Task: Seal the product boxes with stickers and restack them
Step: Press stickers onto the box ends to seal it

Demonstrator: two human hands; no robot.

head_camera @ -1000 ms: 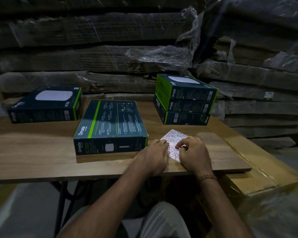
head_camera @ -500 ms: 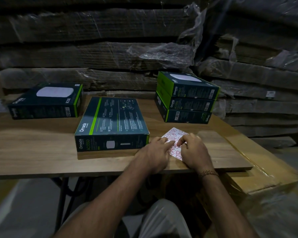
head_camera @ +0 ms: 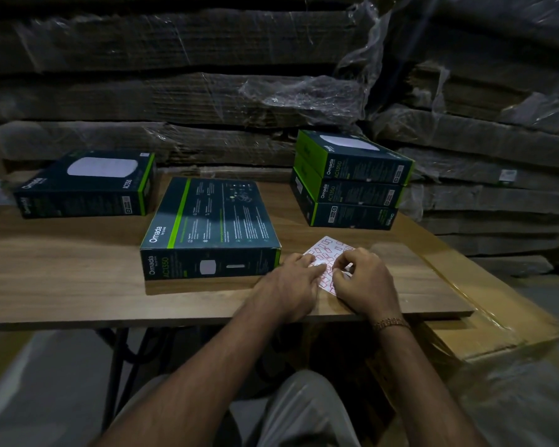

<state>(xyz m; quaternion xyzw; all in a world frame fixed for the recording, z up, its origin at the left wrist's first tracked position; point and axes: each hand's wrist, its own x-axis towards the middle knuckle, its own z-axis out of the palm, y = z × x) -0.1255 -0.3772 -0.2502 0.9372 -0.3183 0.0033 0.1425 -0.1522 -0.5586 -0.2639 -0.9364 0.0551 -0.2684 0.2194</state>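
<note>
Fingers of the left hand (head_camera: 291, 285) pinned the sticker sheet (head_camera: 328, 253) flat while the right hand (head_camera: 363, 285) pinched a sticker loose.

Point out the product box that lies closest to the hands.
The middle box, lying flat by itself just left of the sticker sheet. The far-left box and the stack of three sit farther back on the table.

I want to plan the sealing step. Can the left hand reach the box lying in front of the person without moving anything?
Probably yes. The left hand rests on the sticker sheet, just beside the box, and the table between them is bare.
</note>
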